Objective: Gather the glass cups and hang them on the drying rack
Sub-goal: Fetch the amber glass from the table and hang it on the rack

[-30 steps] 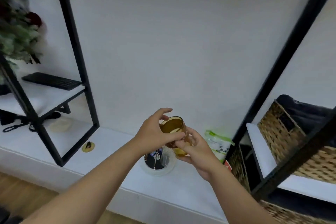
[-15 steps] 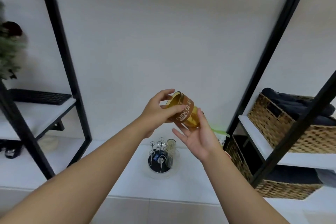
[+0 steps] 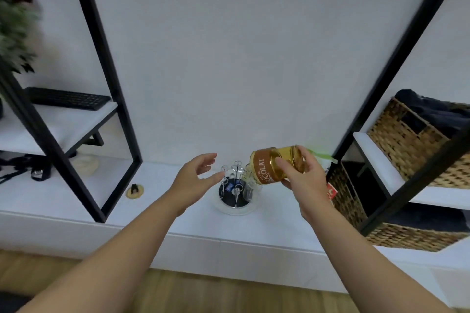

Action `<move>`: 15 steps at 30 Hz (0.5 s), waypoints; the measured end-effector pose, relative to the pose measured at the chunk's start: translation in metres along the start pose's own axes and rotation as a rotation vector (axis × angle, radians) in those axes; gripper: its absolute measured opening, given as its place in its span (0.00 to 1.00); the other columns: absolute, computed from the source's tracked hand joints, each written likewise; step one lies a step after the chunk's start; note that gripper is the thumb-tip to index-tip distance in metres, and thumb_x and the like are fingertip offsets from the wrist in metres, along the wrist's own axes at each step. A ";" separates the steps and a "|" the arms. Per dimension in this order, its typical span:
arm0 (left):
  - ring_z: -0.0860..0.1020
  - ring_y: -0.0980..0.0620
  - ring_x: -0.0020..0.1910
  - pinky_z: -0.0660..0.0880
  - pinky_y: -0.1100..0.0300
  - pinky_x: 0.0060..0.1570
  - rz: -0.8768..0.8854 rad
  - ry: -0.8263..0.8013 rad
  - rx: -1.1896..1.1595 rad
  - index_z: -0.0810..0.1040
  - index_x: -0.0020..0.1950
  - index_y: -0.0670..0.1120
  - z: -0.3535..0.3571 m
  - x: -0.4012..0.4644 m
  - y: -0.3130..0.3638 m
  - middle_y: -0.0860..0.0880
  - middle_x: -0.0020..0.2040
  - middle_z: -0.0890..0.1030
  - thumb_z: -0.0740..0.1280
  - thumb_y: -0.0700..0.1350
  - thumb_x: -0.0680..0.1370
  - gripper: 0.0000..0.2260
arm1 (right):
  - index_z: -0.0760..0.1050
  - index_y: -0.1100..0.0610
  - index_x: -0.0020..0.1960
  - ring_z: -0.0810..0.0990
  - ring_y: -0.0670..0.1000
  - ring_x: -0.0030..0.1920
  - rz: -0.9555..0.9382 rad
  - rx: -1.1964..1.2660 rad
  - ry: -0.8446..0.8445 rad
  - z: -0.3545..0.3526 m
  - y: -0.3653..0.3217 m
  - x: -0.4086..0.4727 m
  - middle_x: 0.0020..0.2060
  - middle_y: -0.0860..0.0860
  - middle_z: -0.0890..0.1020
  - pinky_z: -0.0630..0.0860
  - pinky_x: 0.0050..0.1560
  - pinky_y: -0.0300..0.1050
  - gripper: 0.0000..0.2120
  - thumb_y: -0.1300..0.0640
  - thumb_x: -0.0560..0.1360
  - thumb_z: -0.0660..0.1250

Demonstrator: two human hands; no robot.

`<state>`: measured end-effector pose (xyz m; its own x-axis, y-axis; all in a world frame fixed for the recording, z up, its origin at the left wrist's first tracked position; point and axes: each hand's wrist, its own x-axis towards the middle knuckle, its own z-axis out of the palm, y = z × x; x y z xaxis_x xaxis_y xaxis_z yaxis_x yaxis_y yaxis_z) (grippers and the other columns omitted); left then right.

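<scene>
Right hand (image 3: 304, 180) has its grip clamped round the amber glass cup (image 3: 278, 165), holding it tipped on its side with the mouth turned toward nine o'clock, probably so the rim can be lowered over a prong. Left hand (image 3: 197, 176) hovers with fingers spread and holding nothing, at nine o'clock of the drying rack (image 3: 235, 189), likely ready to steady it. That rack stands on the white desk (image 3: 178, 221), just below the cup.

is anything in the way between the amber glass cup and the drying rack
Nothing visible blocks it. The right hand holds the amber glass cup tilted just above the drying rack; the open left hand hovers beside the rack's pegs, not across the path.
</scene>
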<state>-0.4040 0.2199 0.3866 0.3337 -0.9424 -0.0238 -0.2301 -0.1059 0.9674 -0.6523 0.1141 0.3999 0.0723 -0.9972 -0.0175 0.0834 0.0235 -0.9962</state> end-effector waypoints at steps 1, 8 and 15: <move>0.75 0.59 0.67 0.74 0.56 0.64 -0.024 0.010 0.001 0.75 0.71 0.57 0.002 -0.002 -0.013 0.59 0.66 0.78 0.77 0.51 0.76 0.24 | 0.76 0.36 0.62 0.84 0.43 0.55 -0.026 -0.082 0.000 -0.002 0.009 0.000 0.59 0.42 0.82 0.83 0.54 0.45 0.26 0.53 0.71 0.83; 0.76 0.67 0.62 0.73 0.65 0.62 -0.088 -0.045 -0.020 0.77 0.65 0.62 0.027 0.023 -0.104 0.64 0.64 0.79 0.68 0.47 0.83 0.13 | 0.73 0.40 0.72 0.79 0.32 0.54 -0.099 -0.435 -0.028 0.003 0.090 0.014 0.57 0.33 0.78 0.76 0.52 0.33 0.37 0.46 0.67 0.83; 0.74 0.62 0.67 0.72 0.74 0.57 -0.064 -0.099 0.043 0.75 0.72 0.55 0.052 0.082 -0.193 0.60 0.68 0.78 0.68 0.42 0.83 0.19 | 0.73 0.36 0.69 0.80 0.38 0.55 -0.160 -0.551 -0.050 0.022 0.192 0.054 0.56 0.34 0.80 0.76 0.52 0.35 0.34 0.46 0.67 0.84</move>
<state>-0.3796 0.1466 0.1846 0.2579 -0.9597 -0.1115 -0.2512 -0.1780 0.9514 -0.6106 0.0658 0.2098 0.1491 -0.9806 0.1276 -0.4318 -0.1806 -0.8837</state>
